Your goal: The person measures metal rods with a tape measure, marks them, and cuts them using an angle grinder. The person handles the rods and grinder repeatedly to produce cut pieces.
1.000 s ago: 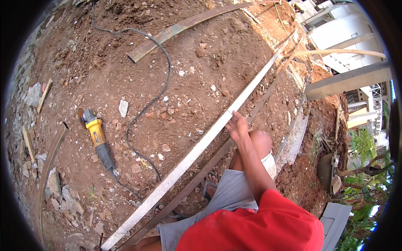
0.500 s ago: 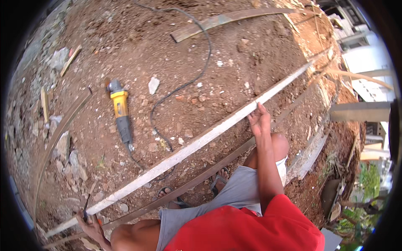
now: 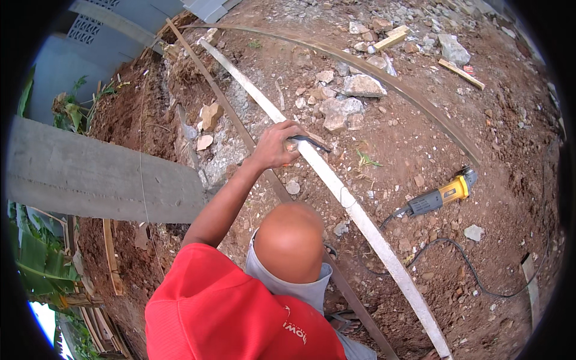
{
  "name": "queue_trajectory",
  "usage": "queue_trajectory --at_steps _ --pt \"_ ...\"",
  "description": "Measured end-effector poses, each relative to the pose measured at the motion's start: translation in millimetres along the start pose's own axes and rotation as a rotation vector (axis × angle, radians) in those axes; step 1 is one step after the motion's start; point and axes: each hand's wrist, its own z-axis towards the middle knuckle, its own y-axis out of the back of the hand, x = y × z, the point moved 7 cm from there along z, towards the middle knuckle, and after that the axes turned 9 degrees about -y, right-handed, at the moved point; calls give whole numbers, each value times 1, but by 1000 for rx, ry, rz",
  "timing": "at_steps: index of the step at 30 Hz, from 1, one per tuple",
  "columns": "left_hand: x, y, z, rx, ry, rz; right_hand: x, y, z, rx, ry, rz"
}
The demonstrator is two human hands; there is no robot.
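Note:
My left hand (image 3: 279,146) is closed at the side of a long pale plank (image 3: 348,201), its fingers wrapped round a slim black tool (image 3: 312,142). The tool's dark end lies across the plank and sticks out past its far edge. Its exact kind cannot be made out, though a bit of orange shows under my palm. The plank runs slantwise from the far left down to the lower right, passing in front of my bent knee. My right hand is out of the picture.
A yellow and black angle grinder (image 3: 447,195) lies on the soil at right, its cord (image 3: 462,255) looping below. A brown board (image 3: 231,114) runs beside the plank; another board (image 3: 414,96) curves farther off. Rubble (image 3: 363,86) lies beyond. A concrete beam (image 3: 102,174) stands at left.
My view has swung left toward the plank's other end. My left hand, still on the black tool at the plank, now appears mid-picture; my right hand has left view.

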Motion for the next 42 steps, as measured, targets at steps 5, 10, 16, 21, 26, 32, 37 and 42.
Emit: queue_trajectory --at_steps 5,10,16,21,26,32,37,42 --pt "-2 -6 11 14 -17 2 58 -44 -120 24 175 -135" --pt "0 -3 22 60 -22 -59 91 -62 -206 13 214 -185" --pt "11 -4 17 93 -8 -14 83 -49 -187 -3 239 -234" --pt "9 -6 21 155 48 -13 72 -43 -154 1 247 -236" --pt "7 -3 21 179 84 -19 61 -39 -120 29 244 -226" --pt "12 -4 22 186 76 -30 52 -38 -87 37 241 -240" --pt "11 -5 23 207 114 -43 44 -36 -63 22 233 -279" --pt "11 -5 23 199 96 -26 39 -32 -43 3 230 -315"
